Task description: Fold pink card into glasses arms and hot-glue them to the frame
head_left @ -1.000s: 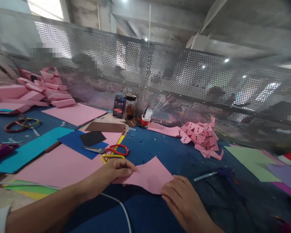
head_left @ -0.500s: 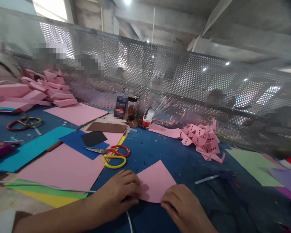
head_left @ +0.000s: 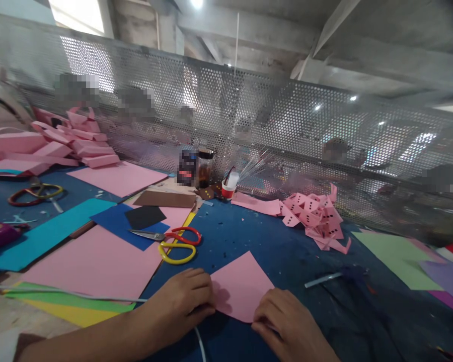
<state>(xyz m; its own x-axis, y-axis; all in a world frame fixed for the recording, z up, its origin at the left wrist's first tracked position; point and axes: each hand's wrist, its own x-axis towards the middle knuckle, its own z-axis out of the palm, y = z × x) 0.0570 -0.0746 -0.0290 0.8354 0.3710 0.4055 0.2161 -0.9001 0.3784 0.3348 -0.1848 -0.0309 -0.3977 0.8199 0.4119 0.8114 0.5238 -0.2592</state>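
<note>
Pink paper (head_left: 243,286) lies over the blue counter (head_left: 245,229) between the left hand (head_left: 186,301) and the right hand (head_left: 287,319). The left, forearm slanting in, curls its fingers at one edge; whether it pinches, I cannot tell. The right, bent inward, pinches the opposite edge.

Left hand (head_left: 192,300) and right hand (head_left: 283,319) face each other slightly apart, fingers (head_left: 205,295) curled inward, backs upward (both forearms (head_left: 98,333) bare).

My feed is dim and slightly soft; a bright opening (head_left: 77,16) and a ceiling lamp (head_left: 197,3) glare; shadow marks the pink sheet (head_left: 245,285); wide-angle distortion stretches the edges.
</note>
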